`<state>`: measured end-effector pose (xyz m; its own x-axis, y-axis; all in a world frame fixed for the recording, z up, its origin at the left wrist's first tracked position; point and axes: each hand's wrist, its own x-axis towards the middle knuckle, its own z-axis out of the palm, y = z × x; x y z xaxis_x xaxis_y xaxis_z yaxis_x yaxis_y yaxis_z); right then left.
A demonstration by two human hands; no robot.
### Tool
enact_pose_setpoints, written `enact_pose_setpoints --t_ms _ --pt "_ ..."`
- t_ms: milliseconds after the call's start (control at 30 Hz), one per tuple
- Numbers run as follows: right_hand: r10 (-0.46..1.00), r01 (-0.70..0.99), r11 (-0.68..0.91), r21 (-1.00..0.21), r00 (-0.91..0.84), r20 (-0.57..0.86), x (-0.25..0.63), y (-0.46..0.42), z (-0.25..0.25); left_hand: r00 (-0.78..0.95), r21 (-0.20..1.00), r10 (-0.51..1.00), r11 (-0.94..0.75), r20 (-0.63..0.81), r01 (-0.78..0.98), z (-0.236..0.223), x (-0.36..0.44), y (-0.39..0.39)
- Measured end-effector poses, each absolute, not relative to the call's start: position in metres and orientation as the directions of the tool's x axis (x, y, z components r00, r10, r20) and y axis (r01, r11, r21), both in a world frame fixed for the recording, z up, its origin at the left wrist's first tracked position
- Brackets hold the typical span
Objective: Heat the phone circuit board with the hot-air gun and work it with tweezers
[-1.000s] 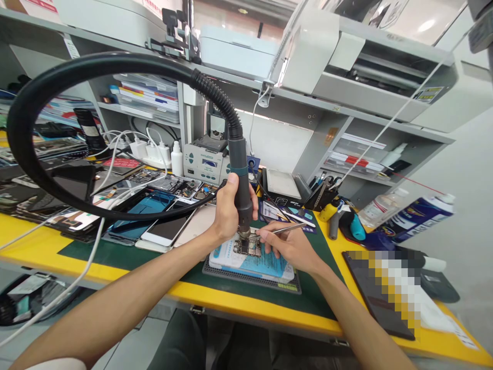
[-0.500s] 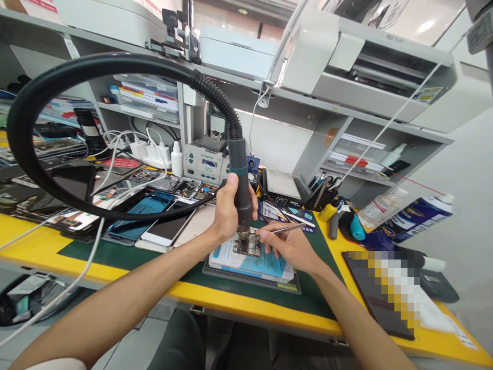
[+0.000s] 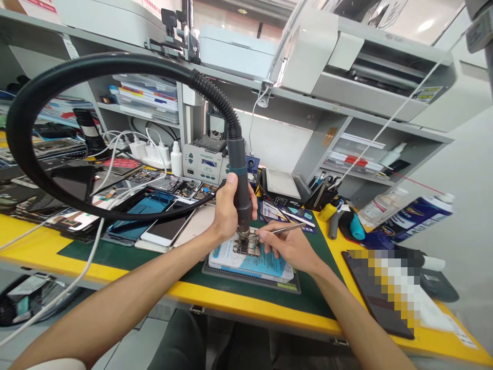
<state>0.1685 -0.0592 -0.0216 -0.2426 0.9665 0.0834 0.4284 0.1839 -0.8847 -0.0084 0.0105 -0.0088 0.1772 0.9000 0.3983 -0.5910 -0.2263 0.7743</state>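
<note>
My left hand [image 3: 228, 208] is closed around the dark handle of a hot air gun [image 3: 239, 187], held upright with its metal nozzle pointing down. Just under the nozzle lies a small circuit board [image 3: 251, 247], partly hidden by it. The board rests on a blue and white packet [image 3: 234, 264], which sits on a dark perforated pad [image 3: 265, 284]. Pinched in my right hand [image 3: 283, 244] are metal tweezers [image 3: 289, 228], their tips reaching the board beside the nozzle; whether they touch it I cannot tell.
A thick black hose [image 3: 23, 149] loops from the gun to the left. Several phones, one a white phone [image 3: 169, 226], lie left of my hands. Behind stands a grey control station [image 3: 204, 163]. A dark tablet-like panel [image 3: 373, 298] and a spray can [image 3: 418, 216] are at right.
</note>
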Motion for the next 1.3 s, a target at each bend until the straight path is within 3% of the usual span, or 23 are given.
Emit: enact_pose_setpoints --t_ms 1300 --pt "0.962 0.431 0.210 -0.877 -0.251 0.107 0.1698 -0.0580 -0.0253 0.192 0.781 0.906 -0.200 0.378 -0.592 -0.0088 -0.0084 0.0106"
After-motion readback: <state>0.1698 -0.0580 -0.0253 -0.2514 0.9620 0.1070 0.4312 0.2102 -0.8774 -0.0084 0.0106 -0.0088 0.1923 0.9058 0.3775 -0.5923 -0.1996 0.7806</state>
